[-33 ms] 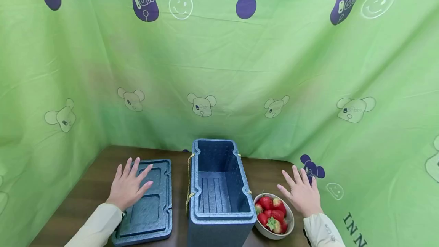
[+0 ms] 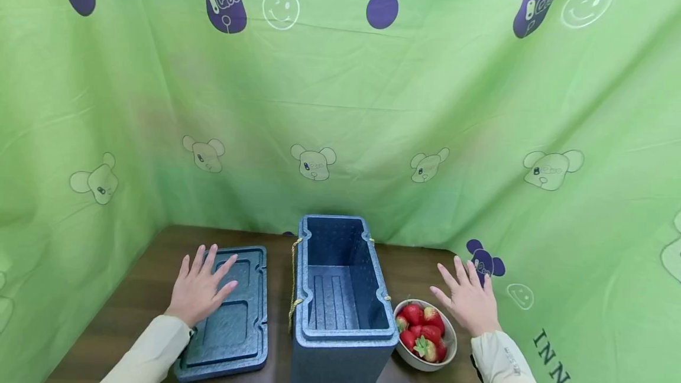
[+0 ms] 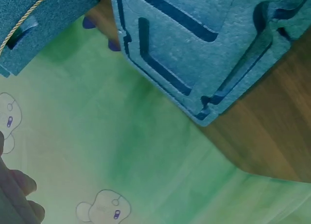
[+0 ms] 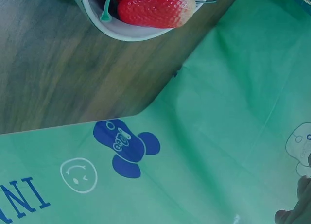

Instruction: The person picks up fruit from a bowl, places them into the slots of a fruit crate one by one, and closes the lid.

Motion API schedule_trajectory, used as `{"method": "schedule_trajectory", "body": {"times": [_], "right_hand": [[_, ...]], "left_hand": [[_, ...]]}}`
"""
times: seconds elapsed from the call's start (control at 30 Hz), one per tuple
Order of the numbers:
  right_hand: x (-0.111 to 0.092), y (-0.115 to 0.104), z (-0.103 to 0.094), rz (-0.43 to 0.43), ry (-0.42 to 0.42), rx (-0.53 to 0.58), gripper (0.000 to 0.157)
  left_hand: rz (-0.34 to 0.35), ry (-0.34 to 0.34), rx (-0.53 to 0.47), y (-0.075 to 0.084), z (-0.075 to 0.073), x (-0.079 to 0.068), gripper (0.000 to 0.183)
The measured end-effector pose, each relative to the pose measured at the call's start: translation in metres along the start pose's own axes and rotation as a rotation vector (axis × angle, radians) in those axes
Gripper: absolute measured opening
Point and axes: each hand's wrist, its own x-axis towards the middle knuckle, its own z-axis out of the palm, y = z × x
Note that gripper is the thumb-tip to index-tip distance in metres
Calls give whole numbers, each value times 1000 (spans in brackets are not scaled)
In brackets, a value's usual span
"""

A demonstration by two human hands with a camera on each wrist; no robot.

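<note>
Fingers spread, my left hand (image 2: pixel 198 288) is held over the far left part of a blue foam lid (image 2: pixel 223 324), which lies flat on the table with its recessed side up. My right hand (image 2: pixel 470 303), also spread and holding nothing, is just right of a white bowl (image 2: pixel 450 347) full of red strawberries (image 2: pixel 420 331). Between the hands stands a tall blue foam box (image 2: pixel 346 340), uncovered at the top, with grooves on its inner floor and nothing inside that shows. In the left wrist view, the lid (image 3: pixel 184 44) appears large, with fingertips (image 3: pixel 23 182) at the lower left edge.
A yellow cord (image 2: pixel 294 288) hangs along the box's left side. The brown wooden table (image 2: pixel 143 288) ends at a green printed curtain (image 2: pixel 340 105) that encloses the back and both sides. The bowl stands close against the box's right side.
</note>
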Motion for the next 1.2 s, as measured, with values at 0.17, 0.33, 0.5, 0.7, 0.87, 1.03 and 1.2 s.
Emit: {"method": "schedule_trajectory", "body": {"times": [0.17,0.33,0.5,0.7,0.87,1.03,1.2], "right_hand": [[-5,-4,5,9,-20,12,62],[-10,-7,7,35,-86,79,61],[-12,-14,9,61,-151,224,63],[-27,-10,14,81,-178,366,62],[-31,-9,17,160,-244,476,58],[-36,-12,25,229,-294,538,47],[-45,-17,36,256,-309,561,37]], "left_hand": [[-1,-26,2,-3,4,-7,60],[10,-59,-19,2,5,-14,60],[44,-69,-44,11,-3,-13,59],[152,-151,-92,34,-3,-2,59],[184,-212,-171,49,-2,7,59],[174,-212,-317,63,-4,15,59],[172,-206,-432,78,-8,21,60]]}}
